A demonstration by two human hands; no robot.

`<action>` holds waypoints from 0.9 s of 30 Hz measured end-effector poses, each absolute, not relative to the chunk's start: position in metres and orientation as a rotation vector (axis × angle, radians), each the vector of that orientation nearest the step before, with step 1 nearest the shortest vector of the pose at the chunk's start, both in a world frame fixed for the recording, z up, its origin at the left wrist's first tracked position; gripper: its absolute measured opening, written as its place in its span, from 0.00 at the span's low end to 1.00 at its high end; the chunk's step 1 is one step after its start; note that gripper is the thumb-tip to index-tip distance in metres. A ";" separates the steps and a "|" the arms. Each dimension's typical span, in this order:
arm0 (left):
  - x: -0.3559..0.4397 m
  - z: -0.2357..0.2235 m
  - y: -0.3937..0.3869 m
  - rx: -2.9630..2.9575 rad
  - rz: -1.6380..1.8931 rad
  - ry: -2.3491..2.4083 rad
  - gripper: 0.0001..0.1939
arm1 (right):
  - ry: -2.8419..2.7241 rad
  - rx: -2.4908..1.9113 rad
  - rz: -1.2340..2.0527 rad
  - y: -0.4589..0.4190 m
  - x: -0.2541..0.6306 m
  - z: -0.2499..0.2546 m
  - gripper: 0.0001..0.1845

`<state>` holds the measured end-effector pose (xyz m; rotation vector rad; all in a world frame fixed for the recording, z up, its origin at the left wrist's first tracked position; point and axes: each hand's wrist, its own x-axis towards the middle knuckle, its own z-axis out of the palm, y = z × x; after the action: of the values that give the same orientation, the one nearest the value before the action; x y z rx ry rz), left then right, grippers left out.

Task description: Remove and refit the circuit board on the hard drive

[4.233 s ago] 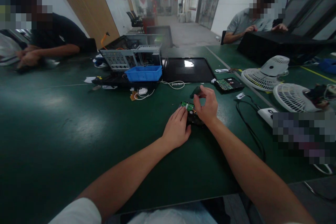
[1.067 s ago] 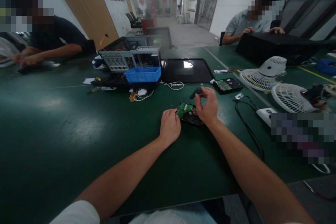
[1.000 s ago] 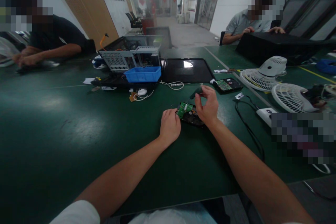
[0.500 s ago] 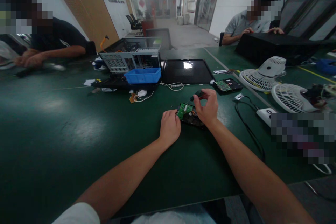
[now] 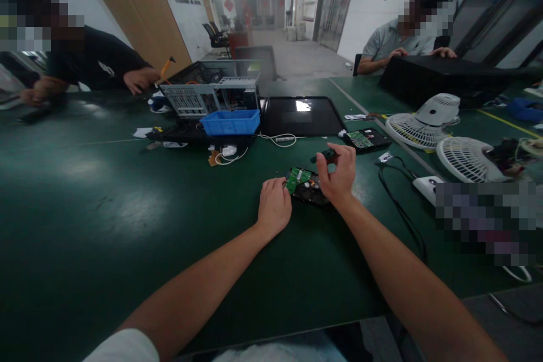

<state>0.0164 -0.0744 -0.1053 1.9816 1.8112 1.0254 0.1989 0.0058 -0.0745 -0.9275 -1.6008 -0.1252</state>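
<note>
In front of me on the green table lies a black device casing (image 5: 313, 197), tilted slightly, with a green circuit board (image 5: 298, 179) and some wires in it. My left hand (image 5: 275, 201) is closed on the casing's left edge and steadies it. Just above the right part of the casing, my right hand (image 5: 339, 174) pinches a short, dark green screwdriver (image 5: 323, 155) by its handle. The handle lies nearly level, apart from the circuit board; its thin shaft is hard to make out.
Beyond my hands stand a blue tray (image 5: 231, 122), an opened computer case (image 5: 203, 99) and a black panel (image 5: 303, 116). To the right lie another opened device (image 5: 367, 139), white fan parts (image 5: 424, 121) and a black cable (image 5: 399, 203). Two people sit across the table.
My right hand has lifted slightly to the right, and the screwdriver has turned away from the circuit board. My left hand stays on the casing. The person at left has moved an arm.
</note>
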 end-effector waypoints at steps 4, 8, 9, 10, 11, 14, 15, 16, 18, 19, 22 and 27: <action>0.017 -0.103 -0.077 1.961 1.024 1.836 0.19 | -1.520 -0.997 -0.071 0.013 0.207 -0.078 0.17; 0.020 -0.097 -0.083 1.960 1.055 1.918 0.19 | -1.517 -1.149 0.069 0.026 0.224 -0.087 0.16; 0.020 -0.096 -0.084 1.959 1.053 1.932 0.19 | -1.546 -1.182 0.081 0.029 0.228 -0.088 0.15; 0.021 -0.094 -0.086 1.960 1.040 1.931 0.19 | -1.575 -1.201 0.085 0.031 0.232 -0.090 0.14; 0.022 -0.093 -0.087 1.965 1.018 1.916 0.18 | -1.606 -1.221 0.094 0.032 0.235 -0.091 0.14; 0.025 -0.090 -0.090 1.999 0.957 1.861 0.15 | -1.643 -1.326 0.253 0.034 0.239 -0.092 0.16; 0.025 -0.089 -0.090 2.009 0.948 1.861 0.15 | -1.649 -1.363 0.322 0.034 0.239 -0.092 0.18; 0.026 -0.089 -0.091 2.020 0.942 1.868 0.15 | -1.657 -1.392 0.380 0.034 0.238 -0.092 0.19; 0.028 -0.087 -0.092 2.039 0.928 1.885 0.15 | -1.681 -1.425 0.432 0.033 0.237 -0.091 0.20; 0.028 -0.086 -0.093 2.049 0.920 1.888 0.16 | -1.691 -1.435 0.428 0.033 0.237 -0.091 0.20; 0.029 -0.085 -0.095 2.074 0.905 1.882 0.17 | -1.701 -1.471 0.359 0.032 0.237 -0.088 0.21; 0.028 -0.089 -0.095 2.118 0.921 1.872 0.17 | -1.760 -1.551 0.202 0.029 0.238 -0.082 0.19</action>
<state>0.0281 -0.0951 -0.0887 2.1182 1.8724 0.9207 0.2381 0.0291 -0.0821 -1.5509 -1.7595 0.2024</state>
